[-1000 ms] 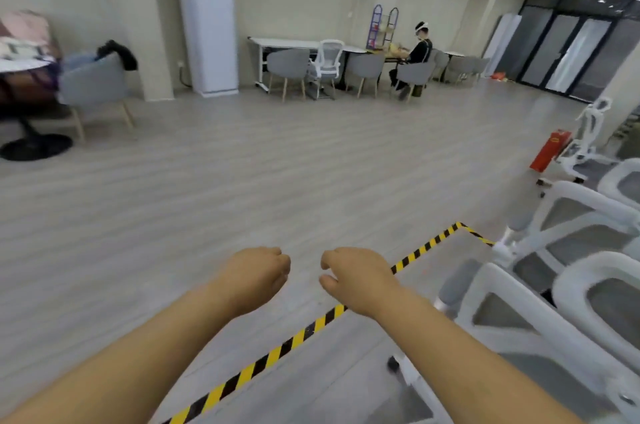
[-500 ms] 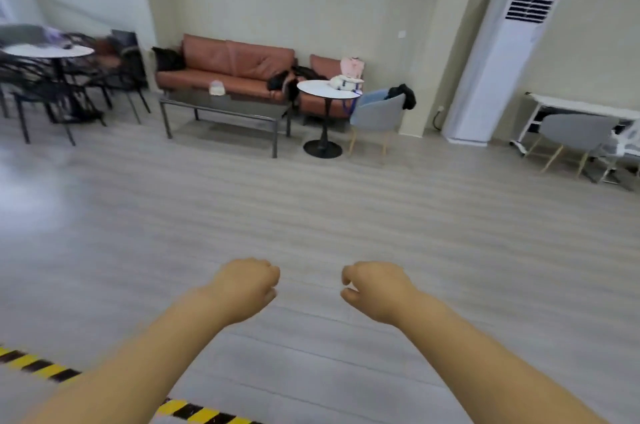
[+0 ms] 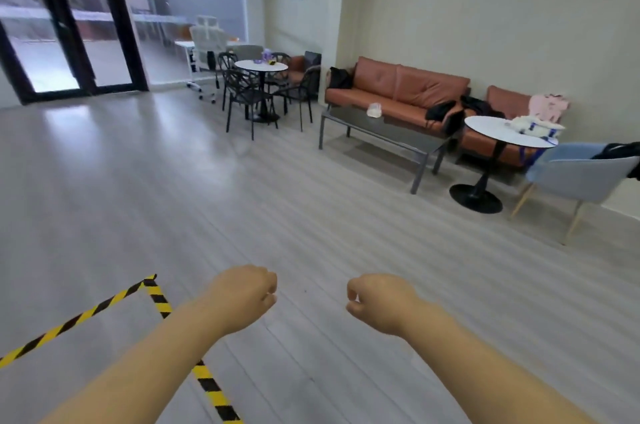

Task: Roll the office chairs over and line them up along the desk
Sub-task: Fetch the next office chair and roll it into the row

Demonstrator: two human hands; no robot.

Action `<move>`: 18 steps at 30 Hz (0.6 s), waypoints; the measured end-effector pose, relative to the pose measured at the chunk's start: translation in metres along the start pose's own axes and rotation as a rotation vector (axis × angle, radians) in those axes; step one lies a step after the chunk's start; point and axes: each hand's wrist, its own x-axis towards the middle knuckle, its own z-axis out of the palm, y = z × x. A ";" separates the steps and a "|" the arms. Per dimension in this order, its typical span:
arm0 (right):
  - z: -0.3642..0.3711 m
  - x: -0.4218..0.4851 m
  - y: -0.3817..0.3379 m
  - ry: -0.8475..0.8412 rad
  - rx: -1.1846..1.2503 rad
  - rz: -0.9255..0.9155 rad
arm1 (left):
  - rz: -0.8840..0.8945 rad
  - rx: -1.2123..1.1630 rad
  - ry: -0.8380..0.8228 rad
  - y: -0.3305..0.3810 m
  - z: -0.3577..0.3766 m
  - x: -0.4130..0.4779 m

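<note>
My left hand (image 3: 242,297) and my right hand (image 3: 379,302) are held out in front of me over bare floor, both curled into loose fists with nothing in them. One white office chair (image 3: 204,42) stands far off at the back, by a white desk (image 3: 185,46) next to the glass wall. No office chair is near my hands.
Yellow-black tape (image 3: 156,299) marks a corner on the floor at lower left. Black chairs surround a round white table (image 3: 261,66). An orange sofa (image 3: 398,87), a dark coffee table (image 3: 384,132), a second round table (image 3: 502,132) and a blue-grey armchair (image 3: 581,177) line the right wall.
The view has swung left: the white office chairs at the right and the air-conditioner unit have left the frame, and the glass doors have come in. Both fists keep the same pose.
</note>
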 end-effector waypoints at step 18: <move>-0.078 0.385 0.035 -0.050 -0.056 -0.386 | -0.453 -0.107 0.077 -0.179 -0.024 0.206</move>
